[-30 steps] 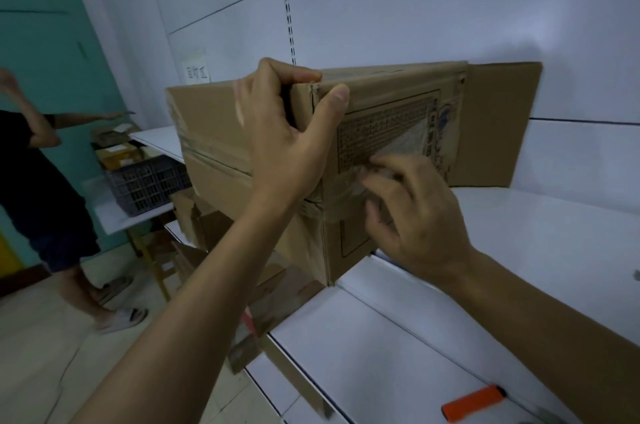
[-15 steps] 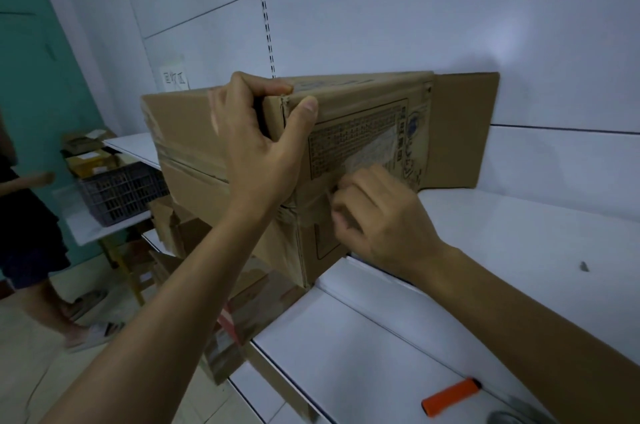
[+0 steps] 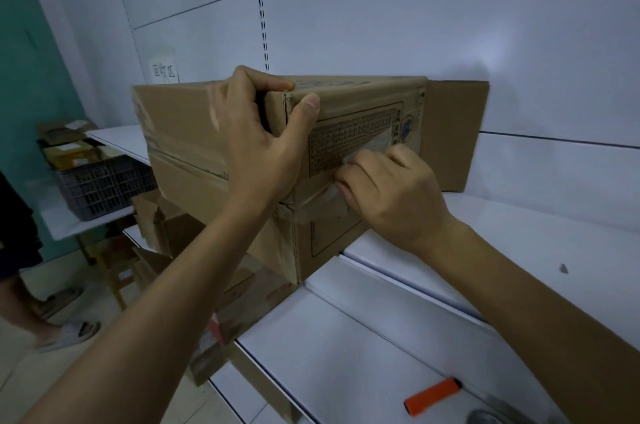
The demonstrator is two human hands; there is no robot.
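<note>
**While bracing the cardboard box (image 3: 194, 146), peeling its tape (image 3: 322, 205)**

Because of the pull needed on the tape, clamps the cardboard box at its upper near corner with the left hand (image 3: 256, 149), fingers hooked over the top edge and thumb pressed on the printed side. Sits on the white shelf (image 3: 519, 250), close to the back wall and overhanging the shelf's left end, so likely to slide or tip without that clamp. Pinches a loosened strip of tape in the curled fingers of the right hand (image 3: 391, 195), low on the printed side near the seam. Stands open at the far flap (image 3: 453, 136). Leaves the orange cutter (image 3: 433, 396) lying on the shelf near the front edge, well apart from both hands; probably peelable by hand alone.
</note>
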